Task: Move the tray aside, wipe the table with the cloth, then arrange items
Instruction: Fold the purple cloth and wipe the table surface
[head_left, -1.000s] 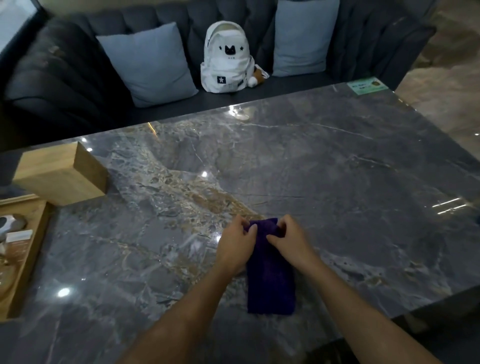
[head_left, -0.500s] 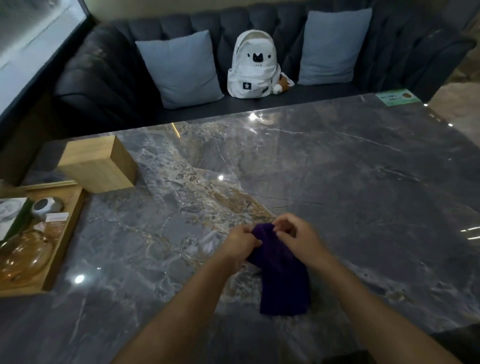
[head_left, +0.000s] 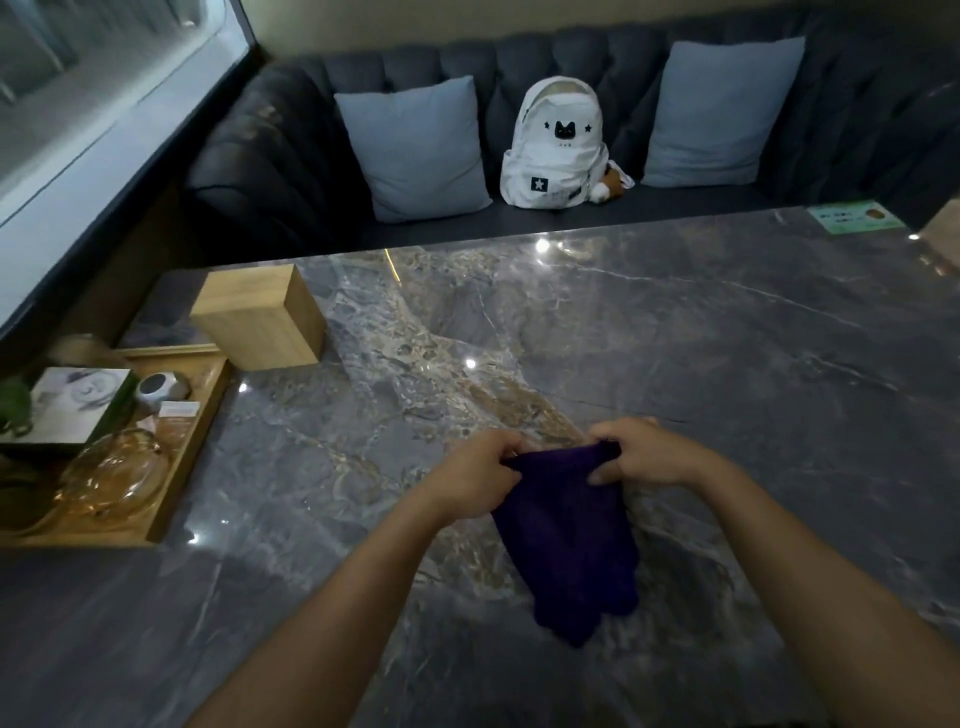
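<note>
The purple cloth (head_left: 569, 530) hangs over the marble table (head_left: 727, 364), its top edge pinched by the left hand (head_left: 475, 475) and right hand (head_left: 647, 454). Spread loosely, it could bunch and smear; a wide sweep might knock the wooden tray (head_left: 176, 462) at left.

Cloth (head_left: 566, 535): dark purple, bunched, top edge pinched up at both corners, rest hanging/draping down w/ lower end on table (head_left: 727, 364) near front-centre. Table: dark grey marble w/ tan veining, glossy, light spots reflected. Tray (head_left: 179, 467): light wood, rectangular, low rim, sits at table's left edge, well apart from cloth; holds amber glass piece, boxes, small round grey item.
</note>
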